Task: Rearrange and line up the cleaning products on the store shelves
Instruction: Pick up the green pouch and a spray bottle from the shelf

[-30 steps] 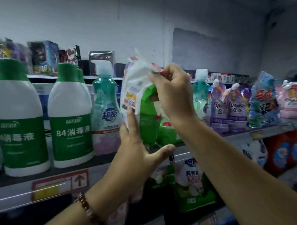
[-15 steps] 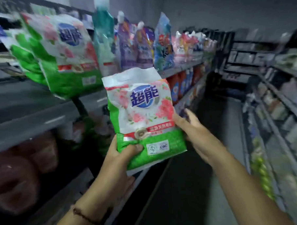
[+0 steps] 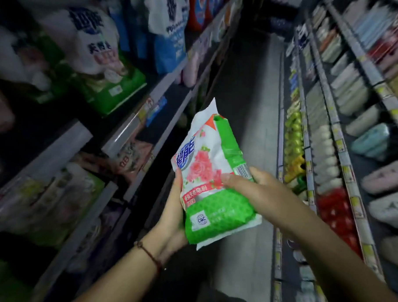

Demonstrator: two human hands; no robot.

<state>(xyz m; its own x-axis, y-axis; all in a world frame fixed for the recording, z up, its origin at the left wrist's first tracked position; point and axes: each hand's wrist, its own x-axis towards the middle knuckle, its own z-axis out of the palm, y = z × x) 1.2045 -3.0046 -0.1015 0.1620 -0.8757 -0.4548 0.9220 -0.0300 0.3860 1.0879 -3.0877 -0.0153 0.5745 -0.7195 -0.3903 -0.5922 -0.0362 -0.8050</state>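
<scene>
While seemingly gripped, bag (image 3: 208, 187) between hands.

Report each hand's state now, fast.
Left hand: holds the green and white detergent bag from its left side and beneath.
Right hand: grips the same bag, thumb across its front.

A grey tiled aisle floor (image 3: 247, 84) runs between two shelving units. On the right-hand metal shelves (image 3: 344, 167), pale oval soap boxes (image 3: 397, 176) lie in rows, a blue-green one (image 3: 371, 140) among them. Lower down are yellow-green plastic items (image 3: 294, 133) and red packets (image 3: 335, 204). Yellow price tags (image 3: 348, 174) line the shelf edges.
</scene>
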